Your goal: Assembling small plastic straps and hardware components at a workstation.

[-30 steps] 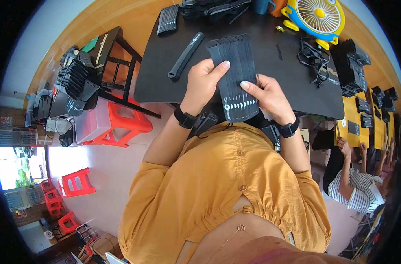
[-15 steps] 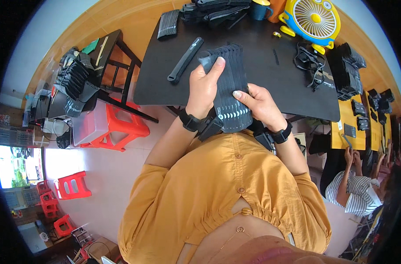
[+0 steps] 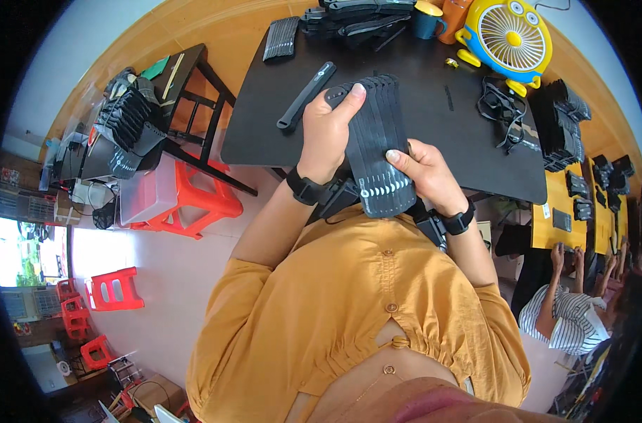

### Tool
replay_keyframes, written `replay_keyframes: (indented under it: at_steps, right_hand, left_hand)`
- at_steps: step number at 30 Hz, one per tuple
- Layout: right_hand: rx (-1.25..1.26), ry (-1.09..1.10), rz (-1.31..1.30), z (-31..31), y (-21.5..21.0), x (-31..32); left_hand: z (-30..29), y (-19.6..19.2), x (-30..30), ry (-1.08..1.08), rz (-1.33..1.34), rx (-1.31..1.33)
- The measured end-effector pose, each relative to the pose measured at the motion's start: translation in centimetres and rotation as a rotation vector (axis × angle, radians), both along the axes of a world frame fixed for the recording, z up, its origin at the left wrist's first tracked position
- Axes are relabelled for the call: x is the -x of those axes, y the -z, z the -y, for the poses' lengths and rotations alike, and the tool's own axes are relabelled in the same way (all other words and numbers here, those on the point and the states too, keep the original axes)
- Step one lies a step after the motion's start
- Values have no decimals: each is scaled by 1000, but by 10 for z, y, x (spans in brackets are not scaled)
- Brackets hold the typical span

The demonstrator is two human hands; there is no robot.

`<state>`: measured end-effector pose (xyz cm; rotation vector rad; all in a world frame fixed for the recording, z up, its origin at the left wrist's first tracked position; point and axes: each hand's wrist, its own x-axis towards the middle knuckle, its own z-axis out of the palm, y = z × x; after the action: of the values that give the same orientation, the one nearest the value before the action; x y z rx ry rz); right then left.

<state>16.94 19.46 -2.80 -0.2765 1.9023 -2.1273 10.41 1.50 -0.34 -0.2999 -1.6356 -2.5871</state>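
Between my two hands is a fanned stack of flat black strips (image 3: 378,141) with rounded ends and small white marks near the lower end. My left hand (image 3: 326,134) grips its upper left side, thumb pressed on top. Lower down, my right hand (image 3: 428,175) holds the right edge, its thumb lying over the strips; its other fingers are partly hidden behind. One loose black strip (image 3: 307,95) lies slantwise on the dark table (image 3: 257,137), just beyond my left hand. A neat bundle of similar strips (image 3: 280,39) rests near the table's far left corner.
Far on the table are a heap of black strips (image 3: 359,20), a blue mug (image 3: 425,25), a yellow fan (image 3: 511,39) and tangled black straps (image 3: 503,106). Black stacks (image 3: 562,120) stand at right. Red stools (image 3: 206,201) are at left; a person in stripes (image 3: 567,317) sits at right.
The strips sit slightly more to the right in the picture, along with the whole table. Their upper ends look shifted within the fan; both hands keep their grip.
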Motion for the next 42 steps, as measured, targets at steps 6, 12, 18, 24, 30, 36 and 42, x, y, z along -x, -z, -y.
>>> replay_keyframes:
  at_steps: [6,12,18,24,30,36,42]
  right_hand:
    - [9,31,-101,-7,-4,14]
    - [-109,183,-61,2,-36,23]
    - [73,184,-96,15,-28,26]
    - [73,234,-142,23,-13,25]
    - [162,159,-10,16,-13,29]
    - [-90,-24,-5,17,-2,18]
    - [-103,-99,53,13,-8,13]
  left_hand:
    - [6,4,4,121,34,223]
    - [-4,2,-8,-41,-103,409]
    - [-6,5,-7,-216,-189,373]
    - [-5,15,3,-73,-48,156]
    - [0,13,12,-108,-26,184]
    - [13,1,14,-26,60,-30]
    - [15,0,6,206,232,-140]
